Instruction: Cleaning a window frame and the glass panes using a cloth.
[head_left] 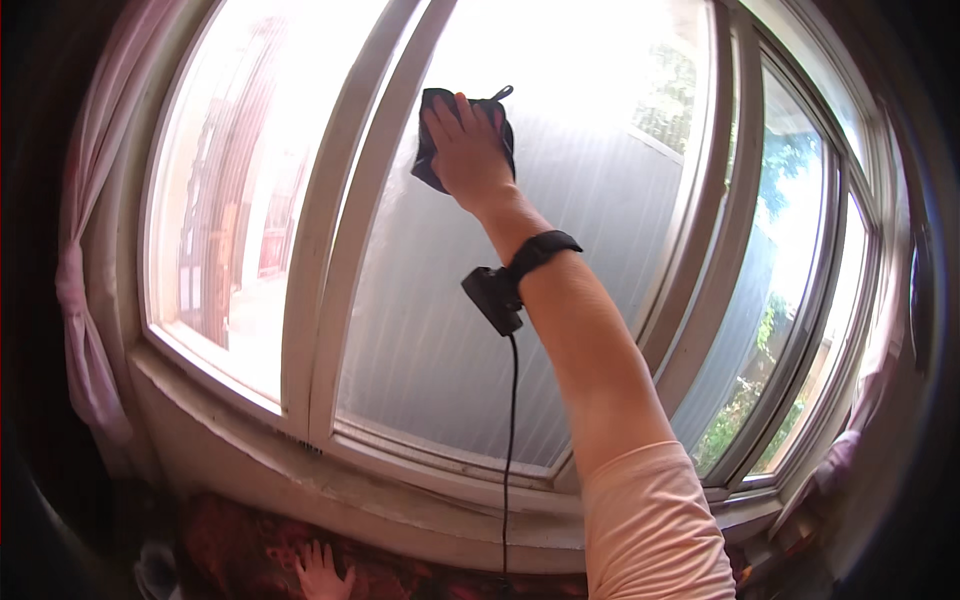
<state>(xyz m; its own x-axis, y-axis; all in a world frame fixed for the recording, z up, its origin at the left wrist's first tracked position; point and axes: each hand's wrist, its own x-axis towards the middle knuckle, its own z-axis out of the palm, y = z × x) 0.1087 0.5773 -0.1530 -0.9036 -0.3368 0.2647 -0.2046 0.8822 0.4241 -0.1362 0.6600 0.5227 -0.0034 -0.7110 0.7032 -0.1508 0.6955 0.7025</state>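
Note:
My right hand (468,150) is raised to the upper part of a window pane (500,300) and presses a dark cloth (428,172) against the glass. Its fingers lie over the cloth, which has a small loop at its top right corner. Low in the picture, my left hand (323,574) rests with fingers spread on a dark red patterned surface (230,545) below the sill. Only its fingers and the back of the hand show. A black strap (545,250) with a small black box (492,300) sits on my right wrist.
A black cable (513,430) hangs from the wrist box down past the sill (440,520). Pale window frames (350,220) divide the panes. A tied pink curtain (75,290) hangs at the left, and another curtain (868,410) at the right. Outside stands a grey ribbed panel.

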